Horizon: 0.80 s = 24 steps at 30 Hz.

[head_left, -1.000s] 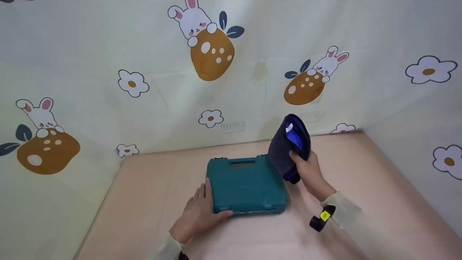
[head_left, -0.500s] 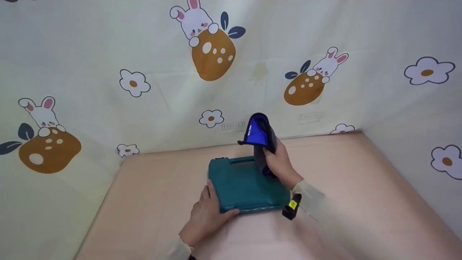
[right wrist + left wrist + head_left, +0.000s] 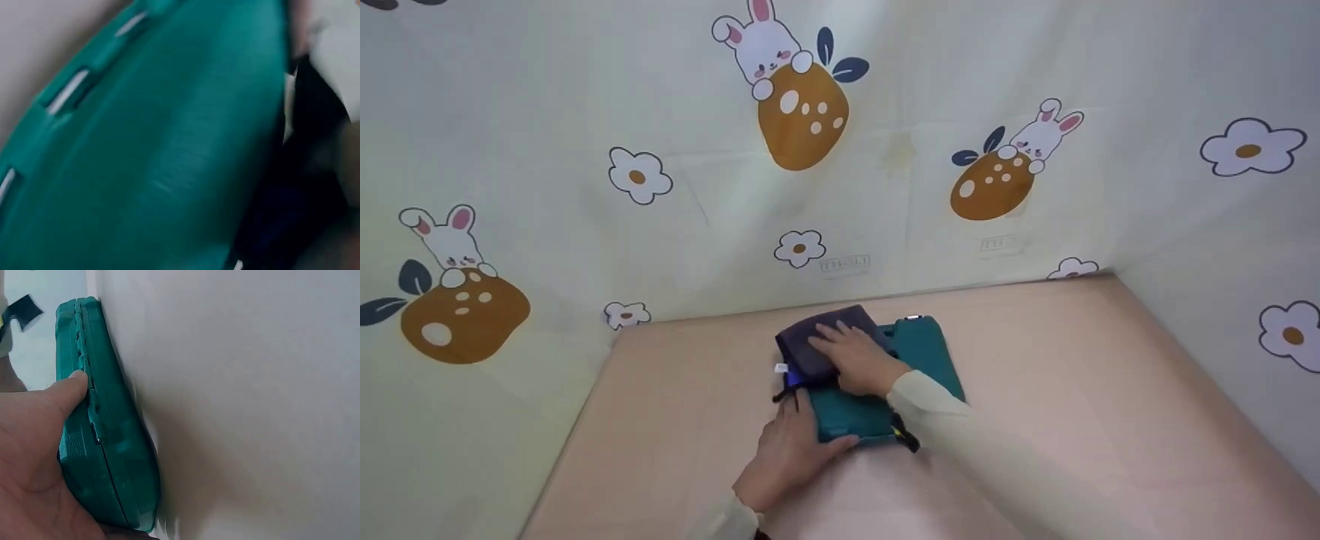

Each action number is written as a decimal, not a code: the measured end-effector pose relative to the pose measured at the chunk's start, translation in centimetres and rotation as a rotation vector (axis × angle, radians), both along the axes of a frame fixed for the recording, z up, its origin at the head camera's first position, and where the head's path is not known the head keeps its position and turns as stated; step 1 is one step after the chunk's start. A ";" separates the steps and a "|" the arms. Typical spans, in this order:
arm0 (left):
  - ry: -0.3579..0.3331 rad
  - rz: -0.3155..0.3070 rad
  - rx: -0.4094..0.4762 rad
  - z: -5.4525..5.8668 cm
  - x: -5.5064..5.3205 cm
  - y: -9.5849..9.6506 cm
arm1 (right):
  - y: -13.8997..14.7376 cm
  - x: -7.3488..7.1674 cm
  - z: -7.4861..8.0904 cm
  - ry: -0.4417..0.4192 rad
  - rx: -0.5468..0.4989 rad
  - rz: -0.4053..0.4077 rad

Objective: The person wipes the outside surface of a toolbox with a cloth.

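A teal plastic carrying case (image 3: 934, 356) lies flat on the cloth-covered table in the head view. My left hand (image 3: 791, 446) rests at its near left corner, fingers along the left side. In the left wrist view the thumb presses on the hinged edge of the case (image 3: 126, 450). My right hand (image 3: 859, 360) holds a folded dark grey fabric pouch (image 3: 795, 341) with blue lining, black trim and a white tag, over the case's upper left part. Its fingers lie across the outer face; the thumb is hidden. The right wrist view is blurred, with the dark pouch (image 3: 281, 219) beside the case.
A pale pink cloth (image 3: 1050, 420) covers the table. Behind it hangs a cream curtain (image 3: 885, 195) printed with rabbits and flowers, with further panels at both sides. A black strap (image 3: 907, 435) with a yellow mark is at the right wrist.
My right hand has swung the pouch from the right of the case leftward and down over its upper left part, turning the grey side up. The left hand stays at the corner.
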<state>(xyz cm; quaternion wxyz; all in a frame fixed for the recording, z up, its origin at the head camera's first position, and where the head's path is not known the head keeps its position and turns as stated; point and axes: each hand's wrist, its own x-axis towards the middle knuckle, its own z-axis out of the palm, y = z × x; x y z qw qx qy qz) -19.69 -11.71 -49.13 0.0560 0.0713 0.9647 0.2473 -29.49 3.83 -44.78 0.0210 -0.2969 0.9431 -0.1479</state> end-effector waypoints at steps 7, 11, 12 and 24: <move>-0.018 -0.007 -0.025 0.4 -0.3 0.0 | -0.9 0.4 -0.2 0.008 0.195 0.012; -0.015 -0.005 -0.033 0.4 -0.3 -0.2 | -0.9 0.6 -0.3 0.044 0.206 0.023; -0.016 -0.004 -0.032 0.3 -0.3 -0.2 | -0.9 0.6 -0.4 0.050 0.205 0.024; -0.043 -0.003 -0.016 0.0 -0.3 -0.2 | -0.5 0.5 -1.0 0.081 0.199 0.034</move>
